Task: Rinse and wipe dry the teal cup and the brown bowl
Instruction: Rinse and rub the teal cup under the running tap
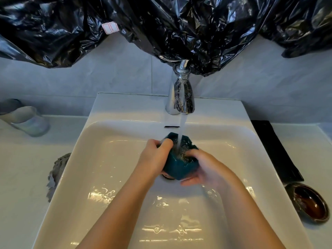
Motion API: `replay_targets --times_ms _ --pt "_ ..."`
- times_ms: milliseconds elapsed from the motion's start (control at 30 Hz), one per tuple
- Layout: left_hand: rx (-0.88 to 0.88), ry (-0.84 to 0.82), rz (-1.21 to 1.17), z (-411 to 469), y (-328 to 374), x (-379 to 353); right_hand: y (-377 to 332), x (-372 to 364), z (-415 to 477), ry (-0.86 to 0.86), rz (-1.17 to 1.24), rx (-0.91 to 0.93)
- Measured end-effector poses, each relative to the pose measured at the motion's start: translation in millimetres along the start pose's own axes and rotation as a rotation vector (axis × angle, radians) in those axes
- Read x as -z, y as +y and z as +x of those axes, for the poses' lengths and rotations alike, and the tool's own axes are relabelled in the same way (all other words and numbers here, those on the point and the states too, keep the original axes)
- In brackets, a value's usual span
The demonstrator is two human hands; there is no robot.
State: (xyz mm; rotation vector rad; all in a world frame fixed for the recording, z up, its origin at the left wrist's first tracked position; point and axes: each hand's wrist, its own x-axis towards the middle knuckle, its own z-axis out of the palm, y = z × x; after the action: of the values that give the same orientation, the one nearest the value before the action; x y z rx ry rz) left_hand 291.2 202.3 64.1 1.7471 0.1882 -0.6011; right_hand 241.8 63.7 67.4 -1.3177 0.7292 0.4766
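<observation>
The teal cup [177,168] is held over the middle of the white sink [107,159], under water running from the chrome tap [181,94]. The stream falls into the cup's mouth. My left hand [154,157] grips the cup's left side, thumb over the rim. My right hand [203,168] holds the right side, with fingers reaching into the cup's mouth. The brown bowl [309,203] sits on the counter to the right of the sink, apart from both hands.
A grey cloth [57,169] lies on the counter by the sink's left edge. A glass tumbler [27,119] lies further back on the left. A black mat [276,150] runs along the sink's right edge. Black plastic sheeting [161,24] hangs above the tap.
</observation>
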Motion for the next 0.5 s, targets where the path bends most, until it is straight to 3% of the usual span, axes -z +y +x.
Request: replay_targets --times_ms 100,167,300,433,500 --pt "-0.329 0.172 0.264 -8.8 -1.3 10.7 4.0 -17.7 7.2 -0.076 0.185 0.008" --pt "-0.456 0.129 0.244 -10.3 -3.2 15.5 -1.8 -23.4 12.2 -0.039 0.259 0.087" --pt "-0.229 -0.144 -0.093 -13.5 5.0 16.7 -12.6 -5.3 4.6 0.179 0.147 0.259" --pt "-0.03 -0.152 -0.24 -13.8 3.1 11.3 -0.3 -6.9 -3.8 0.211 -0.033 0.203" --pt "-0.014 -0.136 -0.216 -12.7 0.7 11.0 -1.3 -17.3 -2.6 0.208 -0.087 0.205"
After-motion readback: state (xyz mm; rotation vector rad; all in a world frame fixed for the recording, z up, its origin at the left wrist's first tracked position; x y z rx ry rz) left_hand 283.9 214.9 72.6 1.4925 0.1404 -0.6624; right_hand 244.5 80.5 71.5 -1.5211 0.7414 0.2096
